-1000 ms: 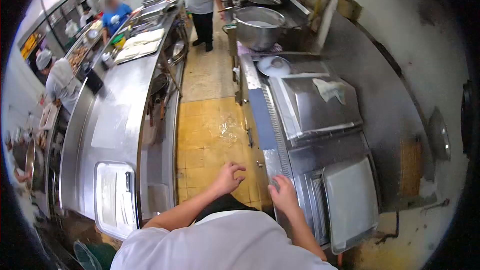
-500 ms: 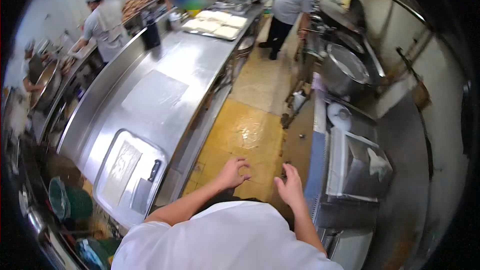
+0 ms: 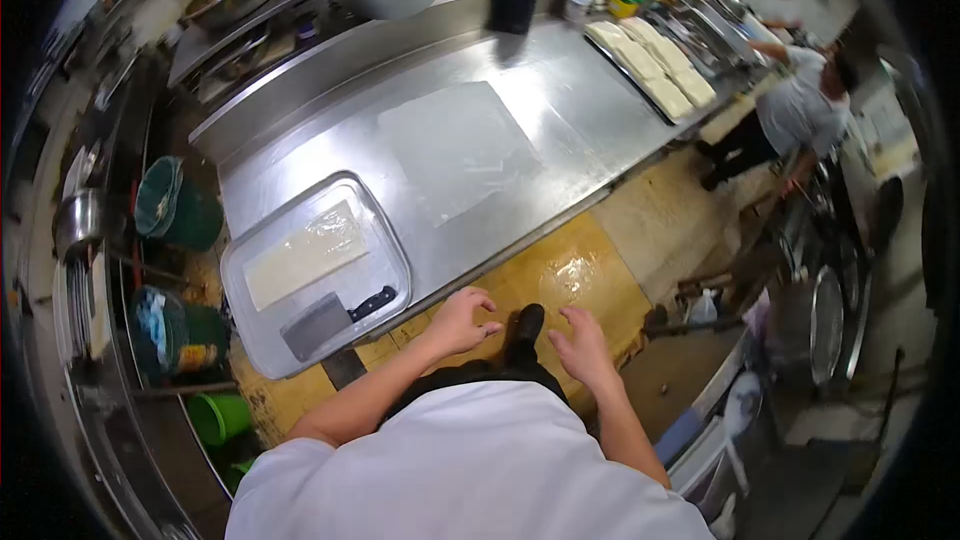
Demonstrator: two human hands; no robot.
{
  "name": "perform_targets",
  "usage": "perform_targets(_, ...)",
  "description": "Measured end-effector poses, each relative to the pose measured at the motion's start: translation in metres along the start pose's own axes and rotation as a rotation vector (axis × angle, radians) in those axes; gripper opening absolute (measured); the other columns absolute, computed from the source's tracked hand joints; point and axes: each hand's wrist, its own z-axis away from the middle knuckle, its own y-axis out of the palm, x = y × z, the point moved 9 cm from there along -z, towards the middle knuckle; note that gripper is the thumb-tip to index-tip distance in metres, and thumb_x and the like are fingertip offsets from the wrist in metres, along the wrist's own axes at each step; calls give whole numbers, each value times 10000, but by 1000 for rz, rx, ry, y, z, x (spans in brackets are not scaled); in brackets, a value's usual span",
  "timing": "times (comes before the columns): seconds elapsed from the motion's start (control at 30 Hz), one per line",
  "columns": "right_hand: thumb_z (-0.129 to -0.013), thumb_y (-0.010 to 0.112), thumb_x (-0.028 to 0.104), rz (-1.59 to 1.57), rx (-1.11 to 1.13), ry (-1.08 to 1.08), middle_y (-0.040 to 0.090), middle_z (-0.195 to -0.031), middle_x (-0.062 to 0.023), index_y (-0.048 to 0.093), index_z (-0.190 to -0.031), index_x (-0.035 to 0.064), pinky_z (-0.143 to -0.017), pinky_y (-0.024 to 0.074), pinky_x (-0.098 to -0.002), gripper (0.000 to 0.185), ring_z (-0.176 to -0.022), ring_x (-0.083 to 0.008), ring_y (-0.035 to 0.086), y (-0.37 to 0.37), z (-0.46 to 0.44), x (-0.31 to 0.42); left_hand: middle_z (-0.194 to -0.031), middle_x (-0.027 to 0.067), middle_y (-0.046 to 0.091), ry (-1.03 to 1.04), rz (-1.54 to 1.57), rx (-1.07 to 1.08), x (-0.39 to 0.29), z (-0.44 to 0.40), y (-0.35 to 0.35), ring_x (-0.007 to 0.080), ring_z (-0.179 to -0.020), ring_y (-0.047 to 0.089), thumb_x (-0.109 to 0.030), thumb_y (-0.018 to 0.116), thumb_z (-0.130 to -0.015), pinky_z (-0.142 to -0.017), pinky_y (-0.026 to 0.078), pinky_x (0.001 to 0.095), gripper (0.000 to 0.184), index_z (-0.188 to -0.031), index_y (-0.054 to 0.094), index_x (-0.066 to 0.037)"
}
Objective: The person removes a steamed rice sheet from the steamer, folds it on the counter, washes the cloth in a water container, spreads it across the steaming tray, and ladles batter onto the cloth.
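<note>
My left hand (image 3: pixel 463 323) is in front of my body near the steel table's front edge, fingers curved and apart, holding nothing. To its right, over the floor, my right hand (image 3: pixel 583 342) is also empty with thumb and fingers apart. Left of my hands, a shallow tray (image 3: pixel 238 325) rests on the corner of the steel table (image 3: pixel 440 250). In the tray lie a flat white slab (image 3: pixel 308 252) with a shiny wet top and a cleaver (image 3: pixel 320 325) with a black handle. Neither hand touches the tray or the cleaver.
A tray of white slabs (image 3: pixel 655 65) sits on the table's far right. A person in a white shirt (image 3: pixel 800 110) stands beyond the aisle. Green bins (image 3: pixel 180 205) are at the left. A large pot (image 3: pixel 822 325) is at the right. Yellow floor (image 3: pixel 590 270) lies ahead.
The view has swung left, so the table and tray now fill the front and the pot side has moved to the right edge. Both hands stay empty and raised before my body.
</note>
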Motion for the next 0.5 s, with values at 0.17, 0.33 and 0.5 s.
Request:
perform_targets(0.17,-885,708,190,-16,133,-210,622,-1223,-232,619,-1231,-30,-997,479,-441,419,-1155,-410,586,-4,-95,-11,-1198,151,645,-262,1,-172,19,-26,-21,344,-1140,602,-238,814,-800,-988,481,415,225,-883,696,-65)
perform_targets(0.33,-885,715,194,3,268,-288,633,-1215,-234,619,-1226,-41,-990,484,-440,425,-1144,-405,599,-31,-174,-15,-1099,150,693,-408,-39,-325,20,-55,-44,342,-1050,658,-230,815,-808,-920,516,400,241,-943,701,-66)
perform_targets(0.5,-890,700,177,73,345,-359,631,-1203,-252,638,-1195,-39,-956,500,-452,380,-1105,-428,610,-50,-245,-6,-1045,171,704,-553,-63,-522,34,-73,-86,332,-995,671,-263,804,-816,-869,527,411,276,-983,723,-59)
